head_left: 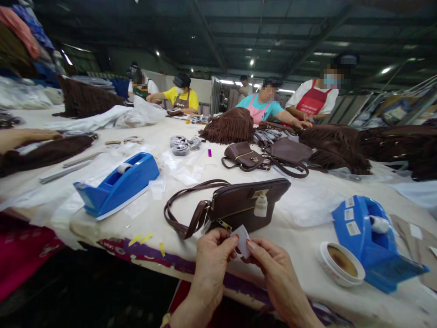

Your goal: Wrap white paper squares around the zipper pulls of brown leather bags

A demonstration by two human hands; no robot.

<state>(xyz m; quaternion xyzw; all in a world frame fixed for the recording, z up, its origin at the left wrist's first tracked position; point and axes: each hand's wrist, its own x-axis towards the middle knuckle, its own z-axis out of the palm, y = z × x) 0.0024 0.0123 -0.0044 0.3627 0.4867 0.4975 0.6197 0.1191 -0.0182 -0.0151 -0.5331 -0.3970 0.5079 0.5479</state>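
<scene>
Between my two hands is a small piece of white paper (243, 241). My left hand (213, 255) pinches its left edge between thumb and fingers, and my right hand (271, 262) pinches the right edge. Just beyond them a dark brown handbag (244, 205) stands on the table, its strap looped out to the left. A padlock-like charm wrapped in whitish film (261, 205) hangs on its front. A zipper pull (224, 224) shows near my left fingertips; whether they touch it I cannot tell.
A blue tape dispenser (119, 182) stands left, another (365, 241) right beside a white bowl (342, 264) of brown stuff. Smaller brown bags (244, 156) and fringed brown bags (228, 125) lie farther back. Several co-workers stand across the table; someone's arm (27, 138) reaches in at left.
</scene>
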